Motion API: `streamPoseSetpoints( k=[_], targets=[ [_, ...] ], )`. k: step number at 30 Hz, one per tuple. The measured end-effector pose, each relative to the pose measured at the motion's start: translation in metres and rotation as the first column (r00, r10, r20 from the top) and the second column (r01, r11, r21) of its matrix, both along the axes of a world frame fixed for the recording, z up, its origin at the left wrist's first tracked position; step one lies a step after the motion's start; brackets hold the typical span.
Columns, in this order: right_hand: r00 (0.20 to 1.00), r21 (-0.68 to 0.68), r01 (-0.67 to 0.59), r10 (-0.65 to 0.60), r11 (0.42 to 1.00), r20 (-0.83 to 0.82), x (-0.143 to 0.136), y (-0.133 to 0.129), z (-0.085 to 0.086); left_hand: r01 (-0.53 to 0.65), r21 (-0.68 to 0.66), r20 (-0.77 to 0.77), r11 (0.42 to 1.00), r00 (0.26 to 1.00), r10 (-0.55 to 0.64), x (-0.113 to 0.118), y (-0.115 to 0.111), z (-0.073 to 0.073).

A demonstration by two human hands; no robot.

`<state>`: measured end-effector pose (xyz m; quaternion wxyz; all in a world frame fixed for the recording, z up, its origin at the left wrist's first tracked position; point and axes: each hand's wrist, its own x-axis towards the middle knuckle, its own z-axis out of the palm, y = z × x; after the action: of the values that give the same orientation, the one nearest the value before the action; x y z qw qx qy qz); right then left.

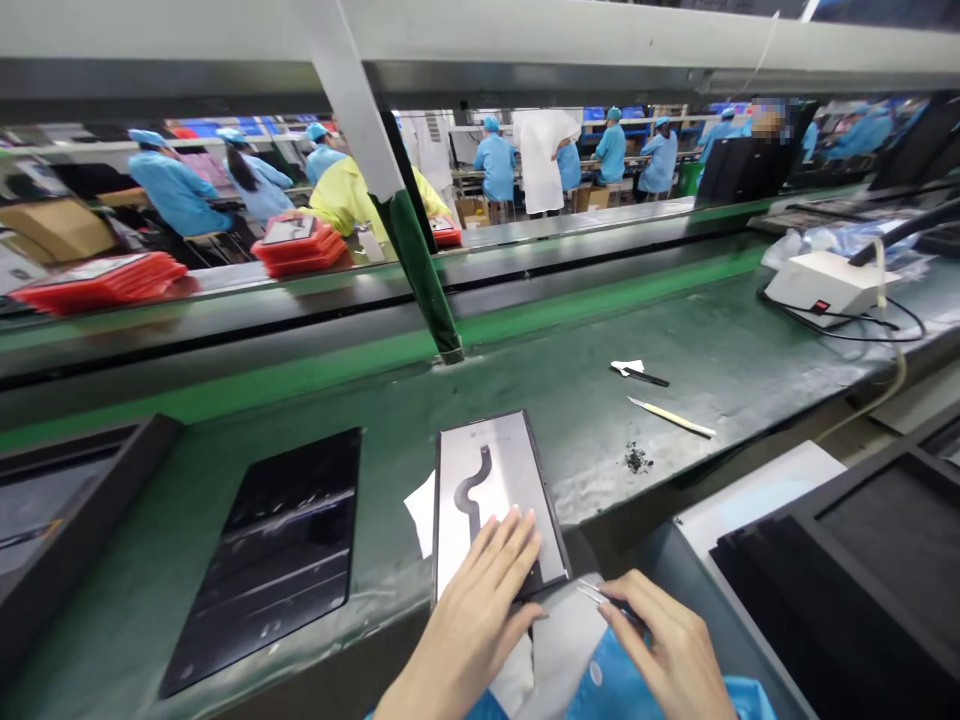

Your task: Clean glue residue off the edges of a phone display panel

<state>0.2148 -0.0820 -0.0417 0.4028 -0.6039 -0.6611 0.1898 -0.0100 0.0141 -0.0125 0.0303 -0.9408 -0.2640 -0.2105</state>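
Note:
A thin panel [514,455] with a silvery back and dark edges lies at the bench's front edge. A dark, S-curved ribbon cable [471,495] runs along its surface. My left hand [480,605] rests flat on the panel's near part, fingers stretched out, covering the cable's lower end. Pinched in my right hand [667,635] is a pair of tweezers [592,591], its tips pointing left near the panel's near right corner. A whitish sheet [566,640] shows below the panel, over my blue sleeve and clothing. Another white paper [421,515] sticks out under the panel's left side.
Left lie a glossy black panel [292,540] and a dark tray [97,510]. A craft knife [671,416], a black-handled tool [646,377] and black scraps [637,459] are right. Beyond stands a white device [829,285]. A post [420,260] rises ahead; black trays [847,580] sit right.

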Motion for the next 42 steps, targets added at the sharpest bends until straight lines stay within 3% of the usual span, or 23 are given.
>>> streamPoseSetpoints(
  k=[4, 10, 18, 24, 38, 42],
  targets=[
    [0.997, 0.041, 0.004, -0.007, 0.999, 0.078, -0.001, 0.002, 0.004, 0.002, -0.009, 0.102, 1.000, 0.995, -0.001, 0.007, -0.001, -0.013],
    [0.990, 0.050, 0.025, -0.031, 0.998, 0.138, -0.003, 0.000, 0.002, -0.007, -0.005, 0.134, 1.000, 0.991, 0.007, 0.009, -0.003, -0.021],
    [0.977, 0.189, 0.075, -0.110, 0.979, 0.184, -0.010, 0.008, 0.010, -0.013, -0.028, 0.165, 1.000, 0.986, 0.017, 0.010, -0.006, -0.021],
    [0.969, 0.192, 0.075, -0.117, 0.978, 0.219, -0.011, 0.008, 0.014, -0.010, -0.034, 0.180, 0.999, 0.983, 0.016, 0.011, -0.006, -0.019],
    [0.978, 0.210, 0.050, -0.091, 0.976, 0.189, -0.007, 0.006, 0.009, -0.025, -0.042, 0.173, 0.999, 0.984, 0.032, 0.011, -0.007, -0.020],
    [0.980, 0.161, 0.067, -0.096, 0.985, 0.177, -0.006, 0.006, 0.005, -0.022, -0.043, 0.177, 0.999, 0.984, 0.029, 0.011, -0.007, -0.020]
  ],
)
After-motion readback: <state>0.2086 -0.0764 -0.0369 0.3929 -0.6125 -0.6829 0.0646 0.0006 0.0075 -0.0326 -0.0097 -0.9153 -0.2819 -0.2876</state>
